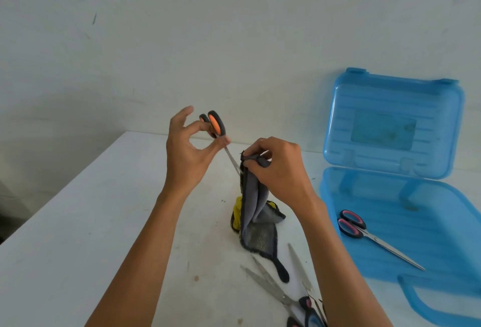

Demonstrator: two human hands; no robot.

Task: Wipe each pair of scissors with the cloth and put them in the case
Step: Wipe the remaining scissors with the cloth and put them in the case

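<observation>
My left hand [186, 148] pinches a pair of scissors with orange-and-black handles [216, 123] just below the handles, holding it up with the blades pointing down to the right. My right hand [279, 165] grips a grey cloth [256, 209] with a yellow underside around the blade tips; the rest of the cloth hangs down to the table. An open blue plastic case [416, 256] lies at the right, its lid [393, 123] leaning against the wall. One pair of scissors with pink-and-black handles [364, 230] lies inside the case.
Several more scissors [286, 293] lie on the white table [91, 222] near its front edge, partly hidden under my right forearm. A white wall stands close behind the table. The table's left edge runs diagonally at the left.
</observation>
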